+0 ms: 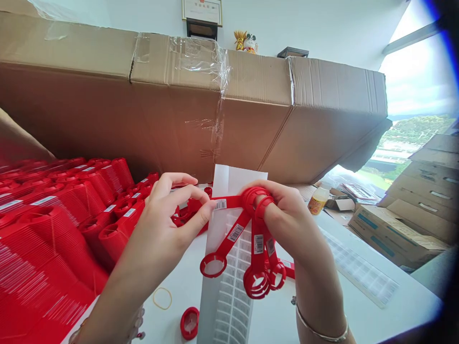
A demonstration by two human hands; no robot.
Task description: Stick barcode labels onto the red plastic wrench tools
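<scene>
White table (376, 310) below, long cardboard box (179, 105) behind at 12 o'clock. R hand (283, 215) clamped on bunch of red plastic barcoded strips (234, 239), ring ends hanging at 6 o'clock; L hand (172, 215) at 9 o'clock, fingers curled, thumb on one strip's end. Label sheet (229, 286) beneath; red stacks (60, 220) at 9.

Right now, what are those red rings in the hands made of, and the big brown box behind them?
The red handled rings look like moulded plastic: smooth, slightly shiny and evenly coloured, with barcode stickers on the handles. The big box looks like corrugated cardboard: dull brown, with ridges showing at one end, and joined with shiny clear tape.
</scene>
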